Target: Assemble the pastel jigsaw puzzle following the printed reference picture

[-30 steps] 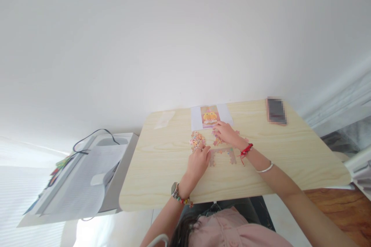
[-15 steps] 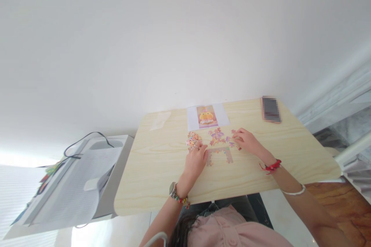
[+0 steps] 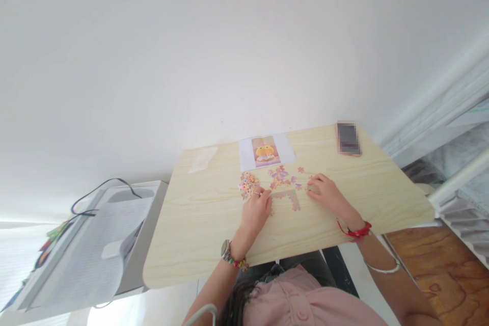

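Note:
My left hand [image 3: 257,210] rests on the table with its fingers bent close together, between a heap of small puzzle pieces [image 3: 248,184] and a partly joined puzzle border [image 3: 293,198]. It covers the border's left side, and anything in its fingers is hidden. My right hand [image 3: 327,194] lies to the right of the border. Its thumb and fingers are apart, the tips curved down by a few loose pieces. Pink and purple puzzle pieces [image 3: 279,175] lie spread above the border. One single piece [image 3: 300,169] sits apart, up and left of my right hand.
Behind the pieces lies a white sheet with a printed pumpkin picture [image 3: 266,152]. A phone [image 3: 348,138] is at the table's back right, a clear plastic bag [image 3: 202,159] at the back left. Left of the wooden table [image 3: 198,234] stands a grey-white unit with papers [image 3: 103,244].
The view has shifted slightly, so the table appears farther left. My right hand has drawn slightly away from the border, its fingers wider apart. My left hand stays between the heap and the border.

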The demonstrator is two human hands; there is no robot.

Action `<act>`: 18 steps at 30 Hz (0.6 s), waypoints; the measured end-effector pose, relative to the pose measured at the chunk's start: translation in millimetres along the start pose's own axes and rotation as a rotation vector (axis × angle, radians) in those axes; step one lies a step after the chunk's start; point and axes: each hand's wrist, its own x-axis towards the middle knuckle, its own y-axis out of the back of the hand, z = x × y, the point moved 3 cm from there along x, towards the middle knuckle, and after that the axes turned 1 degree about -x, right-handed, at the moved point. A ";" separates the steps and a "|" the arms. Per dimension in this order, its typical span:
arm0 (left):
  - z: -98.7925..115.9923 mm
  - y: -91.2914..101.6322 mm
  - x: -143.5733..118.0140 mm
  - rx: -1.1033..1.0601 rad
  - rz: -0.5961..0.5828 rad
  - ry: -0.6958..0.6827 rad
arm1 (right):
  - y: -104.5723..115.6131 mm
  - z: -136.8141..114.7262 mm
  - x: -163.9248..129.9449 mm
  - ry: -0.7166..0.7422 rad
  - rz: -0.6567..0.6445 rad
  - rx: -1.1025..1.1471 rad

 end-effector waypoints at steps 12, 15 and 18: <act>-3.1 -2.2 -3.0 0.002 -0.002 0.028 | -8.8 -10.9 15.0 0.053 -0.022 -0.065; -5.2 -2.8 -5.2 0.000 0.005 0.036 | -12.6 -18.7 25.9 0.124 -0.023 -0.056; -7.6 -2.8 -8.0 -0.005 0.023 0.034 | -16.9 -25.2 36.2 0.142 -0.044 -0.068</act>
